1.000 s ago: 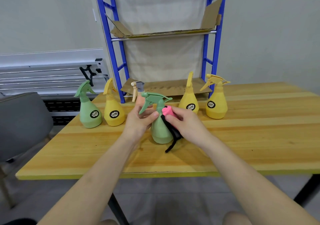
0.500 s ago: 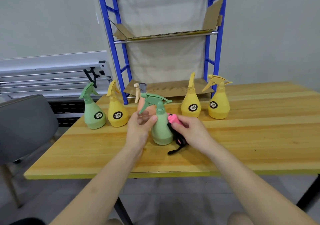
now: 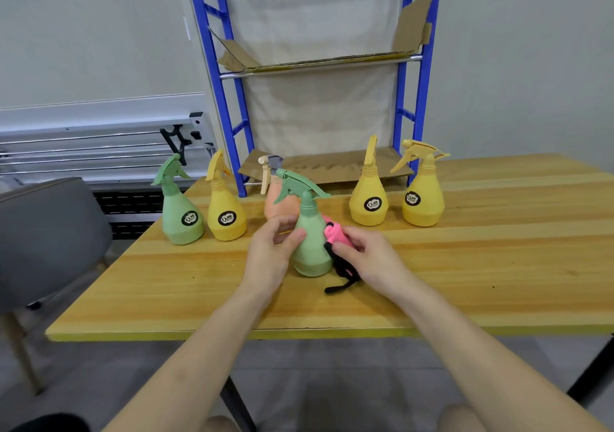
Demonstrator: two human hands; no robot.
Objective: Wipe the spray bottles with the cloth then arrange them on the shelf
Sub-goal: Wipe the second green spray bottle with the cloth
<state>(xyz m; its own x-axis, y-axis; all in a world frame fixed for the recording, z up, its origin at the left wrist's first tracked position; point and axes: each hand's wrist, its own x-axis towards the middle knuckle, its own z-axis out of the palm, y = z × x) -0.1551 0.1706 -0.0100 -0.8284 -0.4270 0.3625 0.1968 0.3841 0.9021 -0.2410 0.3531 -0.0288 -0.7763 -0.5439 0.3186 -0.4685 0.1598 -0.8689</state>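
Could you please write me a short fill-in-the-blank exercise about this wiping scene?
1. The right hand presses a pink and black ___ against the green bottle.
2. The left hand steadies a bottle coloured ___.
3. The number of yellow bottles on the table is ___.

Missing words: cloth; green; three

On the table [image 3: 498, 265], one spray bottle [image 3: 310, 248] stands mid-table between the left hand [image 3: 269, 255] and the right hand [image 3: 372, 258], which presses a cloth [image 3: 335, 237] to its right side. Another bottle [image 3: 275, 205] stands just behind it. Two bottles [image 3: 182, 218] [image 3: 226, 217] stand toward the back-left corner, two more [image 3: 368, 204] [image 3: 422, 202] along the back edge to the right, before the shelf [image 3: 332, 165].
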